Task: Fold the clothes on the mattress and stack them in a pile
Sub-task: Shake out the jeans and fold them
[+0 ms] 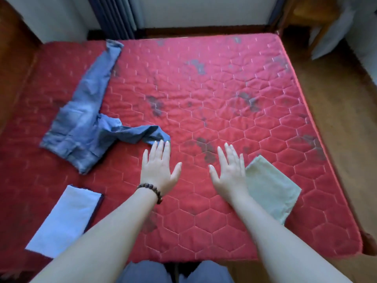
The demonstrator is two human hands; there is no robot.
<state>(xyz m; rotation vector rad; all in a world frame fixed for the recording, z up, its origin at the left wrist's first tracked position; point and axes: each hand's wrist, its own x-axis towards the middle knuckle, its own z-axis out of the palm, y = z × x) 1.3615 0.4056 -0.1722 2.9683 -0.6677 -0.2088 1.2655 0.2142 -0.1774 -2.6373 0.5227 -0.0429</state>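
Note:
Blue jeans (81, 123) lie unfolded on the left of the red quilted mattress (234, 94), one leg stretched to the far edge, the other bent toward the middle. A folded light blue garment (63, 219) lies at the near left. A folded pale green cloth (271, 186) lies at the near right. My left hand (159, 168) is held flat with fingers spread, its fingertips just short of the jeans' bent leg end. My right hand (228, 170) is also flat and spread, empty, beside the green cloth's left edge.
The mattress's near edge runs just in front of my knees (175, 272). Wooden floor (346, 123) lies to the right. A dark radiator (114, 15) and white wall stand behind the bed, a wooden chair (312, 19) at the far right.

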